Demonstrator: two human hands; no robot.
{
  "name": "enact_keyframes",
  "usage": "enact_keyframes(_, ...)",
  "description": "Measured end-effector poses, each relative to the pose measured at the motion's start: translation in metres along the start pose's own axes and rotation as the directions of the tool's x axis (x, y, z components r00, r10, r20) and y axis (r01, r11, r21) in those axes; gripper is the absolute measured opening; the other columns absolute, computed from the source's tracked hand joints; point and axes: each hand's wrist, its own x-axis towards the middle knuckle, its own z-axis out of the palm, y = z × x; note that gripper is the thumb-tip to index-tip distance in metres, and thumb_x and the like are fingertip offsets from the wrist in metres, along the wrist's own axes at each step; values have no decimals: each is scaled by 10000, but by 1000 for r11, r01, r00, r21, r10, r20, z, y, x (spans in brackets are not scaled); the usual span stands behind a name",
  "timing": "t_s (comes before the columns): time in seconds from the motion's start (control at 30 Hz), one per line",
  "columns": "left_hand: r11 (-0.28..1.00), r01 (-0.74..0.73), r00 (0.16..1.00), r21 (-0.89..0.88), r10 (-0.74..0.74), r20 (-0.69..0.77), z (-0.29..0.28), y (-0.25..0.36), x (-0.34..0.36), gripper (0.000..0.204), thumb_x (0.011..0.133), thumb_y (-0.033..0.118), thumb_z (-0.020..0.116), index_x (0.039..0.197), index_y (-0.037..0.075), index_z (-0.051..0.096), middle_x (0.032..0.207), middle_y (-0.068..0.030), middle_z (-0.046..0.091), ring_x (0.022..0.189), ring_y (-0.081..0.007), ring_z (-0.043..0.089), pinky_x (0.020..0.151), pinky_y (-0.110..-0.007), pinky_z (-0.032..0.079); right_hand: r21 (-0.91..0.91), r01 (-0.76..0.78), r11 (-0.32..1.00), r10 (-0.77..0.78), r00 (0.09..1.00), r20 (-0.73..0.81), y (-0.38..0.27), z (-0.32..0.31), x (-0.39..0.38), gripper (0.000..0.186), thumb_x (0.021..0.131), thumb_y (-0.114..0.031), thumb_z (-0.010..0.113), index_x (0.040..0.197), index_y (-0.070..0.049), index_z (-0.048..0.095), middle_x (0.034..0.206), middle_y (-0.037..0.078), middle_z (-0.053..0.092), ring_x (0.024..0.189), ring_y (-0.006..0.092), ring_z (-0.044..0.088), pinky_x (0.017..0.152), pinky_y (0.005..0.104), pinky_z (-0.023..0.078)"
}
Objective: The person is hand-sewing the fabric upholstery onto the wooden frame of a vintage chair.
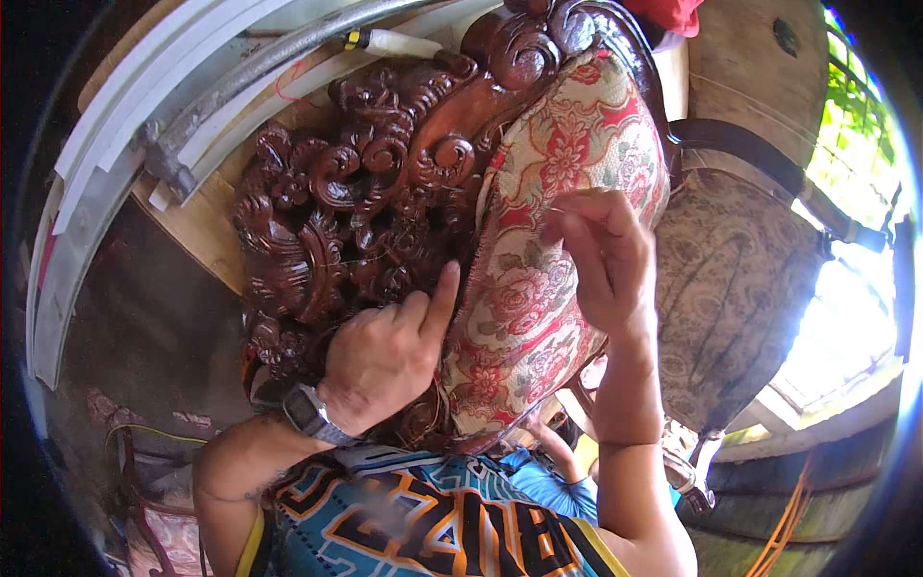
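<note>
A carved, glossy dark-brown wooden chair frame (332, 183) lies in front of me. Beside the carving is a padded panel (543, 298) covered in red and cream floral fabric, with a rough red edge along the wood. My left hand (385, 351), with a watch (312, 413) on its wrist, rests over the carving. Its index finger is stretched out at the fabric's edge, the other fingers are bent, and nothing shows in it. Above the fabric, my right hand (606, 255) has thumb and fingers pinched together; whatever is between them is too small to make out.
A hammer (173, 159) and a white tube with a yellow and black end (394, 42) lie at the upper left, by long pale strips (106, 144). Another floral-upholstered piece (731, 298) stands at right. Another person's blue sleeve (553, 481) shows beyond my right arm.
</note>
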Motion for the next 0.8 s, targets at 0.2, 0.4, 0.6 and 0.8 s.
enact_keyframes(0.2,994,90,994,-58,-93,-51,8,11,3,727,737,110,566,1422,-8,355,691,-47,486,551,-178,565,507,-302,491,-279,289,916,-285,957,57,2,10,37,50,835,-37,677,857,-17,638,703,117,651,619,193,665,551,289,494)
enact_keyframes(0.4,950,162,985,-268,-171,-11,15,22,9,764,746,73,585,1450,8,295,687,-90,581,550,-236,613,492,-358,515,-362,201,910,-210,978,16,4,15,42,107,803,-49,683,769,-47,582,594,82,611,516,216,627,488,295,464)
enact_keyframes(0.6,942,219,975,-256,-204,81,20,25,21,776,727,88,607,1442,27,311,689,-117,619,544,-266,636,481,-373,527,-421,228,878,-261,965,-21,18,22,42,79,758,-38,676,776,-59,602,597,99,608,534,252,634,503,329,480)
enact_keyframes(0.8,960,217,976,-178,-210,58,24,28,22,750,713,96,601,1419,30,355,680,-105,622,534,-253,639,468,-363,528,-463,199,864,-246,968,-42,20,25,40,71,761,-57,672,784,-65,604,626,105,622,565,284,638,526,348,496)
